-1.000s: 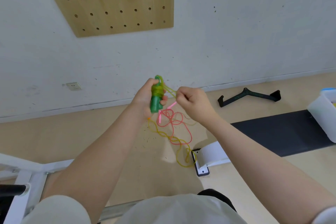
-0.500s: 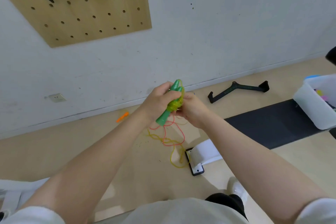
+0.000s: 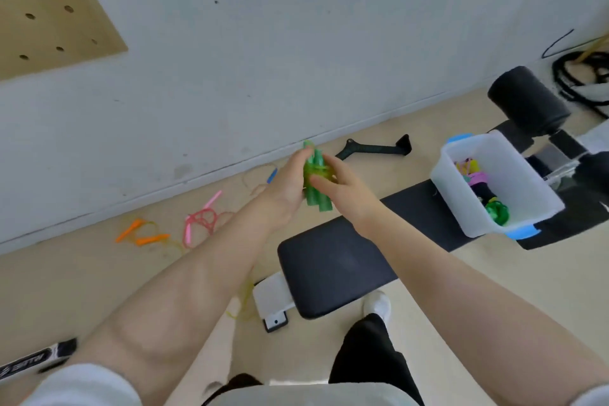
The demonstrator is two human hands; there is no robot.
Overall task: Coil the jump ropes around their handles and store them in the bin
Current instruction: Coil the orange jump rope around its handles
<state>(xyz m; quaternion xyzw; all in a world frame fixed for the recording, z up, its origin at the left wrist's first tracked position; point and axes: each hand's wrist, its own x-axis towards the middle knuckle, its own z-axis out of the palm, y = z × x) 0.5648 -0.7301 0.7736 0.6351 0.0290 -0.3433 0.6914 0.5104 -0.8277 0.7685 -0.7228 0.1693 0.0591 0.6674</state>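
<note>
Orange rope (image 3: 142, 234) and pink rope (image 3: 201, 222) lie loose on the floor by the wall. Since a second ago the trailing cord has gone: the left hand (image 3: 286, 186) grips the coiled green jump rope (image 3: 315, 183), the right hand (image 3: 339, 186) half-open against it. Storage seems next. The bin (image 3: 527, 188), partly filled, sits on the bench surface (image 3: 333, 264).

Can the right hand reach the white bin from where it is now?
Probably yes. The right hand is at the green jump rope, and the white bin stands open-topped on the bench to its right, nothing between them.
</note>
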